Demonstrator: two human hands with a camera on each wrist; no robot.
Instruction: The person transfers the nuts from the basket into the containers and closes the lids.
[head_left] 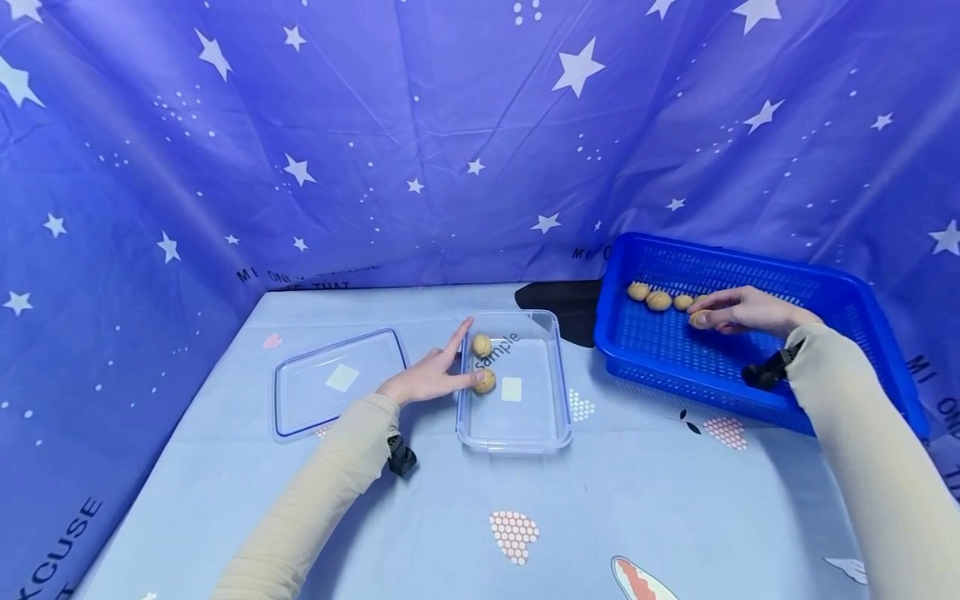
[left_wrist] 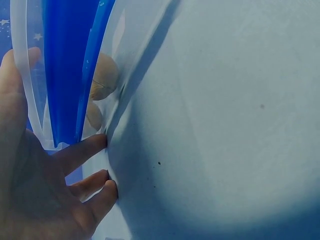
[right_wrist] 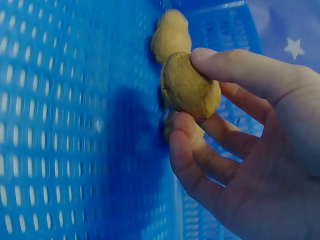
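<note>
My right hand pinches a walnut between thumb and fingers, inside the blue plastic basket. Several other walnuts lie along the basket floor to the left of that hand; some are partly hidden behind the held one in the right wrist view. At the left wall of a clear plastic container, my left hand holds the rim, thumb over the edge and other fingers outside. Two walnuts sit inside the container against its left wall, the nearer one by the thumb.
A clear lid with a blue seal lies flat on the table left of the container. A black patch shows between container and basket. A starry blue curtain hangs along the back and sides of the table.
</note>
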